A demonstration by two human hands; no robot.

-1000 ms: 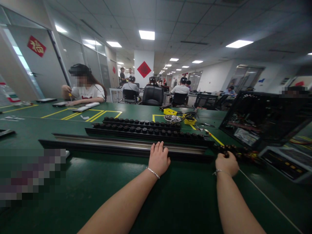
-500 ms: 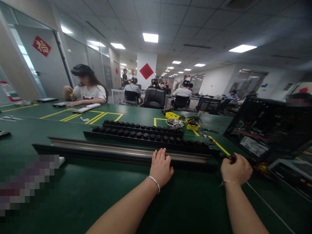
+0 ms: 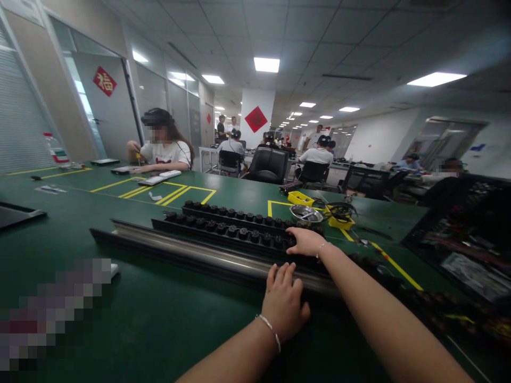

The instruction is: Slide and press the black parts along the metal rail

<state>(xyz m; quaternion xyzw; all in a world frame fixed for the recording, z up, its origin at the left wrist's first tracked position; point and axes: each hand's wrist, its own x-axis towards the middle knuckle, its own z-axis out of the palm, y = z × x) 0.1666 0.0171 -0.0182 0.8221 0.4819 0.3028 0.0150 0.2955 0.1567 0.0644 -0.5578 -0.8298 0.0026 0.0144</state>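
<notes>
A long black rail with a shiny metal channel (image 3: 191, 254) lies across the green table in front of me. My left hand (image 3: 285, 300) rests at its near edge, fingers spread over the channel. Behind it stand two black strips, a front strip (image 3: 221, 229) and a back strip (image 3: 243, 215), each carrying a row of round black parts. My right hand (image 3: 306, 242) reaches over the front strip, thumb and fingers apart beside its round parts. Whether those fingers touch one is unclear. My right forearm covers the right ends of the strips.
Behind the strips are a steel bowl (image 3: 306, 214), a yellow tray (image 3: 301, 198) and another yellow tray (image 3: 339, 217) with black cables. An open black computer case (image 3: 471, 239) stands at the right. Across the table sits a person (image 3: 165, 146) with a screwdriver.
My right hand has left the dark parts near the rail's right end and moved left and away to the front strip. My left hand stays on the rail. The view has turned left.
</notes>
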